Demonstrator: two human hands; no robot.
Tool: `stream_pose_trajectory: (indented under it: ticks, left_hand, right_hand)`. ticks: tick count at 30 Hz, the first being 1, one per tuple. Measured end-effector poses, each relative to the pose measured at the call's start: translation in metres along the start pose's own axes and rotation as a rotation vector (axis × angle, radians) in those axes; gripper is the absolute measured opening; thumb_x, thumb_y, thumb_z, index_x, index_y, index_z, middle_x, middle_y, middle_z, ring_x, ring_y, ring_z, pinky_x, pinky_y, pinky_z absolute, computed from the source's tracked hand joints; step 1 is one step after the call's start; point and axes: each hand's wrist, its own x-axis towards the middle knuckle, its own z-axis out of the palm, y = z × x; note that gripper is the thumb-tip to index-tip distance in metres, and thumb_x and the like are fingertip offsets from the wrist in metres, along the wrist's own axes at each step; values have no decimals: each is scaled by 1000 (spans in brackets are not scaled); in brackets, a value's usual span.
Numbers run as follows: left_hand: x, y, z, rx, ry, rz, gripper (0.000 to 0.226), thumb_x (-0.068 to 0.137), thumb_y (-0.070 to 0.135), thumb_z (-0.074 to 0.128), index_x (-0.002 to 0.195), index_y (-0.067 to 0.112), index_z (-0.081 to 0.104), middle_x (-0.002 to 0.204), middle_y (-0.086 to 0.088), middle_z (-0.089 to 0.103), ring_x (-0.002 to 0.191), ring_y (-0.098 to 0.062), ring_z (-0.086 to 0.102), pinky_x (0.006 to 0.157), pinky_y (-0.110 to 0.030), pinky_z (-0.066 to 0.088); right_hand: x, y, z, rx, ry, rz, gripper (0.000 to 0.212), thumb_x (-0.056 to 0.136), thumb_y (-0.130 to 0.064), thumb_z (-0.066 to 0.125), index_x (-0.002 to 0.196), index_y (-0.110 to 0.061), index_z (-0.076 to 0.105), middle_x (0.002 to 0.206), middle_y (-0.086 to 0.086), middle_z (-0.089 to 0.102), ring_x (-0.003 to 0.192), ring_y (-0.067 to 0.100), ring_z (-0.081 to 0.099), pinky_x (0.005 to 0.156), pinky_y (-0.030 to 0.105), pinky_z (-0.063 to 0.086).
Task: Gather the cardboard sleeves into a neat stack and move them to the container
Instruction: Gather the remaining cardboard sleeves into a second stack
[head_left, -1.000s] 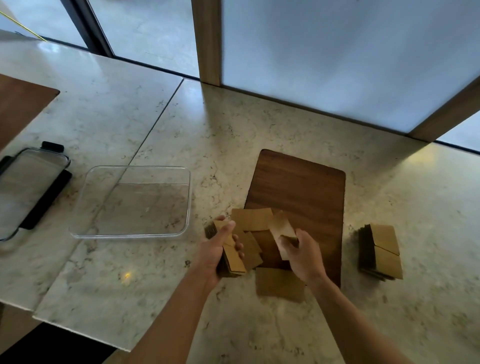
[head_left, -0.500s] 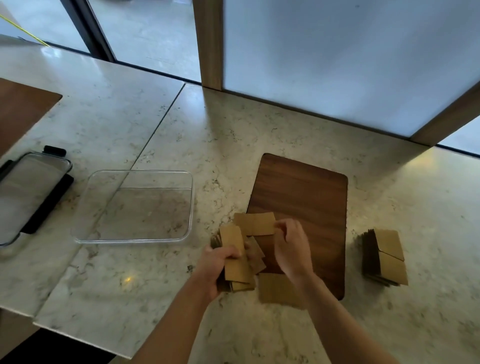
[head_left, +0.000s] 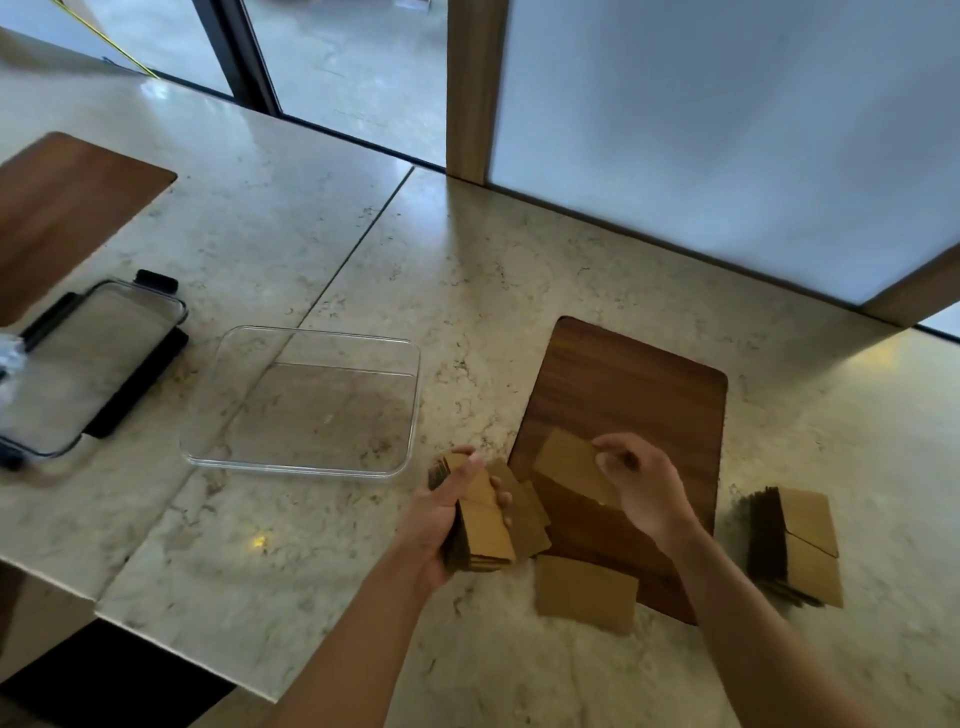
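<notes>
Bare marble counter (head_left: 467, 291) is seen between the wooden board (head_left: 634, 395) and the clear container (head_left: 306, 400), so a sideways path there is unobstructed. The container is uncovered, its lid (head_left: 88, 369) lying apart at the far left. Near the board's front edge, room is taken up by loose sleeves (head_left: 584, 592). To the right of the board, a stack (head_left: 800, 545) is set on the counter.

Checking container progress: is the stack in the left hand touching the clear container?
Apart. The head view shows bare marble counter between the stack gripped by the left hand and the near rim of the clear container.
</notes>
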Motion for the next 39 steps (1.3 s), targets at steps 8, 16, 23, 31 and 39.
stream_pose_trajectory:
  ticks: [8,16,23,31,39]
  left_hand:
    - [6,5,5,502,-281,-269,58,84,61,77,122,18,75,114,-19,78,92,-34,78,71,-43,64]
    - [7,3,-18,74,-240,-204,79,67,33,96,134,4,66,105,-17,76,85,-29,74,76,-41,62]
    - [-3,-16,22,-325,-179,-67,23,87,24,73,104,12,83,103,-19,78,92,-33,78,82,-44,67]
    - [2,1,-11,-157,11,90,37,86,17,78,118,24,62,91,-18,65,74,-32,67,65,-46,62]
    - [3,0,-23,251,263,185,36,91,17,81,123,25,66,93,-20,72,70,-32,73,66,-45,65]
  right_hand:
    - [-37,-60,-22,-3,-588,-208,29,80,-43,81,107,-43,72,107,-16,72,92,6,69,77,19,55]
    - [-50,-57,65,219,233,-221,29,89,-47,69,114,-32,65,116,-11,58,106,5,59,93,29,52]
    - [-71,-55,122,276,436,-341,22,99,-30,46,101,-18,66,109,2,55,102,9,56,85,23,49]
    - [-53,-20,91,-153,170,115,46,90,-63,53,115,-25,61,114,-1,62,99,10,57,86,33,53]
    - [-49,-13,89,-246,54,163,41,89,-41,74,121,-20,61,115,-1,60,101,16,58,83,29,48]
